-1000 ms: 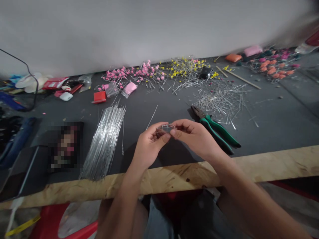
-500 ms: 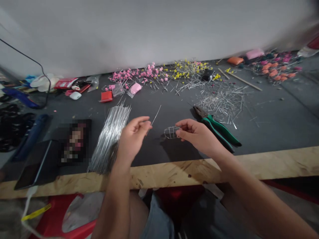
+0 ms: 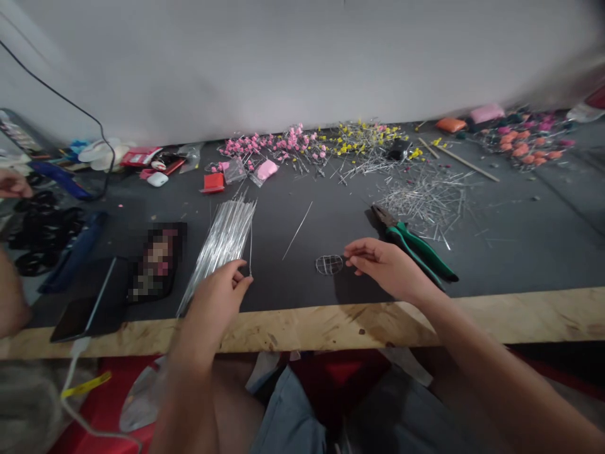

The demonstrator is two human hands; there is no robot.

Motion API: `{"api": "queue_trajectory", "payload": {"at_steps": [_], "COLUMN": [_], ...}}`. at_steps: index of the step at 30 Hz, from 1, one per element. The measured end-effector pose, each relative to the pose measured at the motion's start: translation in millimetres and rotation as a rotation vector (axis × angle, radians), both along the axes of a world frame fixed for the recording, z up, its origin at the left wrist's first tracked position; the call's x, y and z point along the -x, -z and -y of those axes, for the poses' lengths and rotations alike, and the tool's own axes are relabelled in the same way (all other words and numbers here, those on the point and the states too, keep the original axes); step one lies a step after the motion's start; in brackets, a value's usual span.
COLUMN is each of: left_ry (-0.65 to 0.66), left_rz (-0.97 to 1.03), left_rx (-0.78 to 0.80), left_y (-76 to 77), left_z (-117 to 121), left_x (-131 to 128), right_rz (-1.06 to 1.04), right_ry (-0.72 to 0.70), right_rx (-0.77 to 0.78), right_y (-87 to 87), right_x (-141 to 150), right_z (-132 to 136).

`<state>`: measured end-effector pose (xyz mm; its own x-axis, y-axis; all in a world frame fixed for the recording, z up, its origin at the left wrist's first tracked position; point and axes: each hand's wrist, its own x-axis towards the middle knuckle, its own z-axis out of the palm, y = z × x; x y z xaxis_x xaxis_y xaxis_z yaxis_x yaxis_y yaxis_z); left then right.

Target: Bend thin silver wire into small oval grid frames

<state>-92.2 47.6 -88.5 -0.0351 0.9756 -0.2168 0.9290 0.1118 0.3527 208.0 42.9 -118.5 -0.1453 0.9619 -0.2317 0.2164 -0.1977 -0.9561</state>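
Observation:
My left hand [image 3: 220,291] is at the lower right side of a bundle of silvery wires [image 3: 222,236]. Its thumb and forefinger close on the lower end of one thin wire [image 3: 251,247], which stands a little apart from the bundle. A small oval wire frame [image 3: 329,265] with cross wires lies on the dark table top. Just right of it, my right hand [image 3: 378,265] hovers with loosely curled fingers and nothing visible between them. A single straight wire [image 3: 297,231] lies between the hands.
Green-handled pliers [image 3: 416,246] lie beyond my right hand, near a heap of short wires [image 3: 425,195]. Pink [image 3: 288,144] and yellow-tipped stems [image 3: 363,139] line the wall. A phone [image 3: 158,261] lies left of the bundle. Another person's hand [image 3: 14,184] shows at far left.
My left hand has let go of the single wire, now lying on the table, and moved left to the bundle. My right hand has released the oval frame onto the table.

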Motion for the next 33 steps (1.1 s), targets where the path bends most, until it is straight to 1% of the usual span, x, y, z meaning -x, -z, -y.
{"api": "queue_trajectory", "payload": {"at_steps": [5, 8, 11, 13, 15, 16, 18, 19, 21, 22, 24, 27, 29, 31, 33], "left_ry": [0.021, 0.005, -0.050, -0.105, -0.121, -0.094, 0.045, 0.114, 0.229, 0.257, 0.307, 0.354, 0.357, 0.357, 0.405], "left_rz": [-0.056, -0.076, -0.070, -0.029, 0.121, 0.253, 0.505, 0.592, 0.663, 0.678, 0.703, 0.696, 0.620, 0.493, 0.385], "left_rx": [-0.029, -0.042, -0.014, -0.036, -0.080, -0.082, -0.007, 0.032, 0.133, 0.151, 0.185, 0.195, 0.108, -0.043, -0.090], "left_y": [6.3, 6.4, 3.9, 0.8, -3.1, -5.1, -8.1, -9.0, -9.1, -8.4, -6.2, -1.7, 2.5, 7.9, 13.5], "left_z": [3.9, 2.3, -3.1, -5.9, -5.6, -4.0, 1.5, 4.7, 10.2, 11.8, 11.8, 4.0, -4.3, -12.1, -17.4], "left_x": [-5.5, -10.4, -15.0, -20.0, -29.3, -35.8, -51.8, -60.6, -77.5, -84.7, -95.2, -100.9, -100.2, -98.3, -96.7], "right_rz": [0.133, 0.145, 0.121, 0.088, 0.032, -0.009, -0.108, -0.159, -0.246, -0.276, -0.314, -0.351, -0.394, -0.425, -0.416], "right_ry": [0.022, 0.039, 0.051, 0.054, 0.063, 0.070, 0.089, 0.097, 0.112, 0.120, 0.140, 0.203, 0.272, 0.324, 0.324], "right_rx": [-0.012, -0.018, -0.008, -0.004, 0.002, 0.007, 0.021, 0.029, 0.036, 0.038, 0.034, 0.010, -0.008, 0.007, 0.059], "right_y": [-6.1, -9.9, -12.7, -13.9, -15.3, -16.3, -19.3, -21.2, -24.9, -26.4, -28.0, -27.9, -28.1, -29.1, -30.2], "right_x": [-4.0, -5.5, -5.4, -4.2, -1.9, -0.5, 2.1, 3.1, 4.0, 3.7, 1.5, -4.8, -10.4, -16.1, -20.5], "right_z": [-0.8, 0.1, 1.1, 1.6, 2.0, 2.2, 2.5, 2.6, 2.4, 2.1, 0.9, -1.5, -3.1, -4.1, -4.3]}}
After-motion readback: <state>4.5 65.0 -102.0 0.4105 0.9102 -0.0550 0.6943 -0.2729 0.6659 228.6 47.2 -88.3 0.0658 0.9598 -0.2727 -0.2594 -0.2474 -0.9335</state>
